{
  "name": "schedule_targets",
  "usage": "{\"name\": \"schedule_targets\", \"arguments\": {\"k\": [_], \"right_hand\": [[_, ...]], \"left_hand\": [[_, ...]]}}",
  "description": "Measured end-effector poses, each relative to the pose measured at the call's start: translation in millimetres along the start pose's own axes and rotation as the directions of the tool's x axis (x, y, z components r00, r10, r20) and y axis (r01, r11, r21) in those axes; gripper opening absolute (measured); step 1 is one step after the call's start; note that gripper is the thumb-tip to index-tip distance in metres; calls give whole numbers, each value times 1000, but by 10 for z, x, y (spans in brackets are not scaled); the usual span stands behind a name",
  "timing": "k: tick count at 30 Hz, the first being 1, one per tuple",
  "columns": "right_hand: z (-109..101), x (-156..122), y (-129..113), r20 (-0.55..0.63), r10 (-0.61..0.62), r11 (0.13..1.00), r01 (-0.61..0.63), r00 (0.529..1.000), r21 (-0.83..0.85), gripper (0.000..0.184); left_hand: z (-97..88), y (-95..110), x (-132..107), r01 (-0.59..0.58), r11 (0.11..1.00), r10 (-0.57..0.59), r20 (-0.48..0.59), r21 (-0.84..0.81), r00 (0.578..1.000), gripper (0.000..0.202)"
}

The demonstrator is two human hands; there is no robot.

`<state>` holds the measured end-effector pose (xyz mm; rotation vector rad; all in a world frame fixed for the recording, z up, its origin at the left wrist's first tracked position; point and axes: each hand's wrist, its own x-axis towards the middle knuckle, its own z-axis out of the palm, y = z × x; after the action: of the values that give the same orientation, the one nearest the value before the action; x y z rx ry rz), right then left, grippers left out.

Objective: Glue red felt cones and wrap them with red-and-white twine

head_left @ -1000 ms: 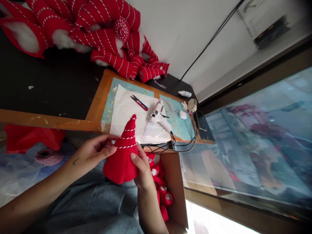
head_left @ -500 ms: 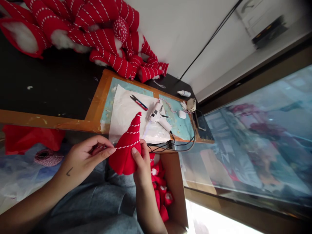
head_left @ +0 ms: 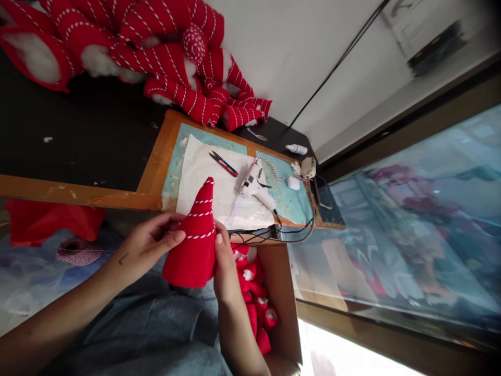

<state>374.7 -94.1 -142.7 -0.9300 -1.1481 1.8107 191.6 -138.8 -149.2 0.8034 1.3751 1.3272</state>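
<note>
A red felt cone [head_left: 193, 245] wound with red-and-white twine stands upright over my lap, its tip over the white paper. My right hand [head_left: 224, 269] grips the cone's right side, thumb pressed on the felt. My left hand [head_left: 146, 246] pinches the twine against the cone's left side, fingers closed. The twine leads left toward a spool [head_left: 78, 250].
A wooden board [head_left: 156, 162] carries white paper [head_left: 199, 172], red snips [head_left: 223, 163], a white glue gun [head_left: 254, 185] and its cable. A pile of finished striped cones [head_left: 156, 36] lies at the back. A box of red cones [head_left: 254, 303] sits by my right knee.
The cone turned and tilted between my hands as the twine wrapped lower; my left hand pulled away with the twine, then came back against the cone.
</note>
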Motion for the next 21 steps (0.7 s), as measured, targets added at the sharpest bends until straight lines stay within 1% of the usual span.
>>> {"name": "schedule_targets", "arguments": {"k": [1, 2, 4, 5, 7, 9, 10, 13, 15, 17, 19, 21], "right_hand": [[-2, -11, -5, -3, -27, 999, 27, 1000, -30, 50], [-1, -21, -16, 18, -37, 998, 38, 999, -49, 52], [14, -30, -44, 79, -16, 997, 22, 997, -75, 59], [25, -28, -55, 83, -7, 996, 15, 997, -90, 62], [39, -13, -64, 15, -19, 994, 21, 1000, -109, 64], [31, 8, -51, -73, -35, 996, 28, 997, -87, 58], [15, 16, -39, -97, -26, 998, 20, 995, -60, 55], [-51, 22, 0, -106, 36, 997, -29, 994, 69, 48], [-81, 17, 15, -70, 72, 985, -60, 995, 163, 42], [-79, 16, 19, -17, 94, 976, -89, 995, 197, 39], [-50, 24, 19, 8, 105, 981, -105, 994, 163, 38], [-20, 39, 21, -18, 107, 987, -104, 994, 122, 36]], "left_hand": [[6, -9, 4, 0, 1000, 0, -14, 4, 1000, 65], [12, -17, 5, -3, 1000, 3, -28, 13, 1000, 64], [20, -24, 0, -20, 999, 22, -51, 38, 998, 60], [18, -22, -5, -39, 998, 42, -57, 52, 997, 58], [-6, -7, -11, -102, 991, 107, -65, 83, 992, 53], [-59, 19, -4, -159, 977, 169, -66, 141, 983, 45], [-93, 34, 4, -172, 969, 186, -61, 179, 981, 40], [-181, 68, 32, -168, 951, 193, -75, 259, 978, 33], [-191, 68, 37, -166, 959, 191, -89, 230, 978, 35], [-151, 46, 26, -155, 976, 168, -71, 156, 983, 39], [-81, 11, 8, -118, 990, 120, -21, 71, 993, 43], [-12, -28, -6, -71, 997, 72, 20, -6, 997, 47]]}}
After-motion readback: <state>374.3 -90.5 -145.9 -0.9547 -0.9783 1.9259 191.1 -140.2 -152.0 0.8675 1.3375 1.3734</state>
